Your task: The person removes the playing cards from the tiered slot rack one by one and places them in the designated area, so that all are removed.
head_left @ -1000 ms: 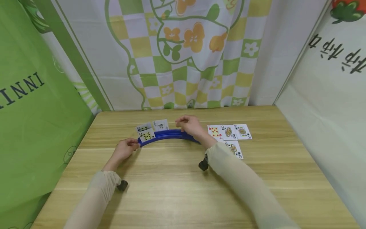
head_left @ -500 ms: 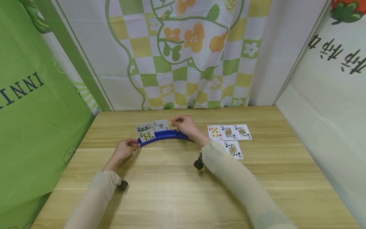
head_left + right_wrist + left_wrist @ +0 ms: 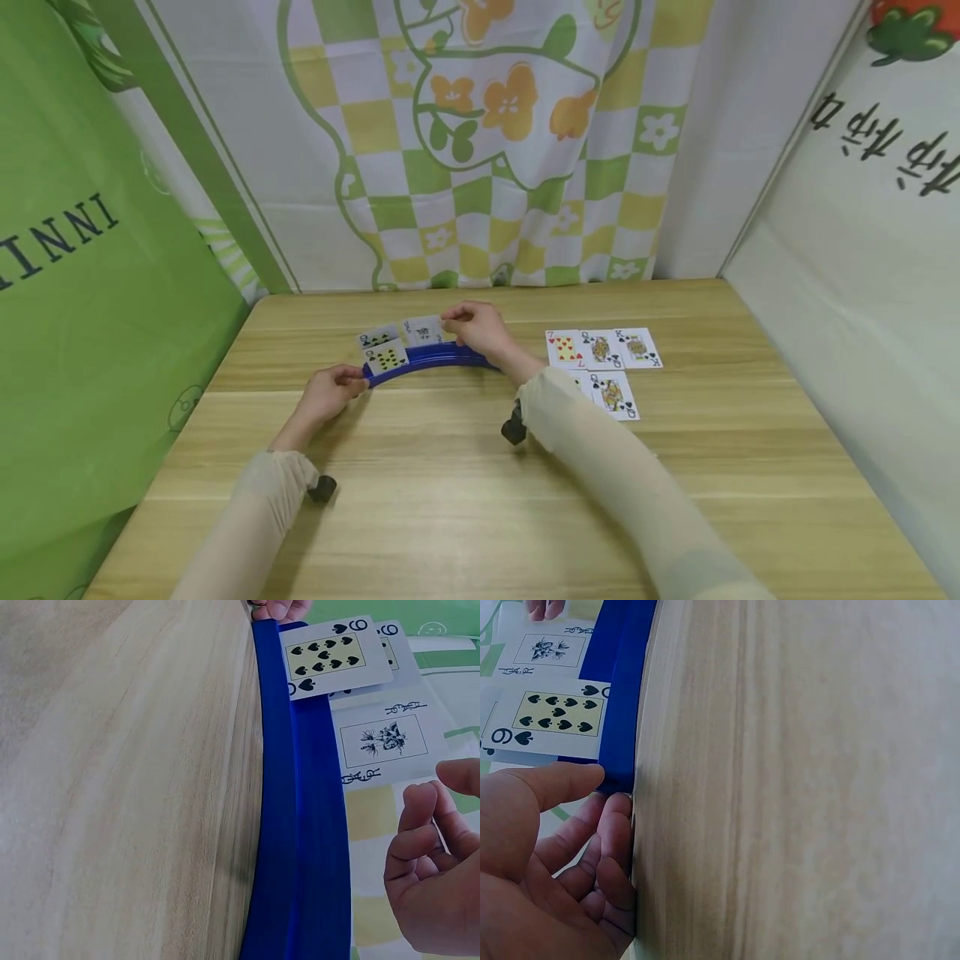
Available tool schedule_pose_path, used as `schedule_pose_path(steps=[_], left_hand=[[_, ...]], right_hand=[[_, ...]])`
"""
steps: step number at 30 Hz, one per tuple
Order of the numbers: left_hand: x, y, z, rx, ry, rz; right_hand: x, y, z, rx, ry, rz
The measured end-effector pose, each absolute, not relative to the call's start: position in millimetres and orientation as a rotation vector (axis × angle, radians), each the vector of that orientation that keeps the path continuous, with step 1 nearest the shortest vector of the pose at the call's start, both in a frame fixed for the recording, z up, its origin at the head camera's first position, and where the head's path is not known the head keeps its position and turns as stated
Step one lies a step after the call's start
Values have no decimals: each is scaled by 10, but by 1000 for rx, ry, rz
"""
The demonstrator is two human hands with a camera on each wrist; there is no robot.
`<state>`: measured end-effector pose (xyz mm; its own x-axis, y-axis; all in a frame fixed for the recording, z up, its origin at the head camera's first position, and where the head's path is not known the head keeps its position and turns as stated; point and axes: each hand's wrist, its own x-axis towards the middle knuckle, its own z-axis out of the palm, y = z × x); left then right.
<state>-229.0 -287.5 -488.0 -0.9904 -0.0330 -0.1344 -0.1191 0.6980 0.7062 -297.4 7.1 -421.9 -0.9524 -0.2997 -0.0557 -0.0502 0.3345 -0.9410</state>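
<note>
A curved blue card holder [image 3: 442, 357] lies across the far part of the table. My left hand [image 3: 327, 393] pinches its left end between thumb and fingers. Two spade cards stand in the holder by that end: a nine of spades [image 3: 559, 716] in front, with another spade card [image 3: 377, 335] partly covered behind it. Right of them stands a joker [image 3: 384, 740], upright in the holder. My right hand [image 3: 483, 329] hovers above the holder at the joker's right edge, fingers loosely bent. In the right wrist view this hand [image 3: 439, 862] has nothing between thumb and forefinger.
To the right, a seven of hearts [image 3: 564, 348], a queen [image 3: 601, 349] and a king [image 3: 636, 347] lie face up in a row. Below them lies a queen of spades [image 3: 613, 394], beside a card mostly hidden by my right sleeve. A patterned curtain [image 3: 510, 208] hangs behind the table.
My right hand has moved left along the holder to the joker's right edge. The left hand stays at the holder's left end, and the standing cards look unchanged.
</note>
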Motion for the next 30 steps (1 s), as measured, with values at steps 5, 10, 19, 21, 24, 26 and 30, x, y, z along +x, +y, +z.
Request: schedule_pose_path(steps=[5, 10, 19, 21, 24, 26, 30], left_hand=[[-2289, -2874, -4885, -143, 2790, 1178], [-2292, -2872, -4914, -137, 2800, 1177], [-2274, -2867, -4926, -145, 2788, 1175], [-2269, -2865, -4914, -144, 2783, 1174], [-2265, -2857, -4901, -162, 2777, 1179], [-2264, -2855, -4891, -165, 2777, 1179], [-2268, -2847, -4871, -172, 2771, 1184]], right_hand=[[-2983, 19, -4209, -319, 2374, -1670], [-2985, -12, -4214, -328, 2367, -1666], [-2989, 7, -4207, -353, 2474, -1633], [-2988, 20, -4185, -361, 2499, -1628], [-2990, 42, -4152, -361, 2523, -1622], [-2987, 62, -4126, -350, 2533, -1616], [-2985, 103, -4081, -325, 2519, -1634]])
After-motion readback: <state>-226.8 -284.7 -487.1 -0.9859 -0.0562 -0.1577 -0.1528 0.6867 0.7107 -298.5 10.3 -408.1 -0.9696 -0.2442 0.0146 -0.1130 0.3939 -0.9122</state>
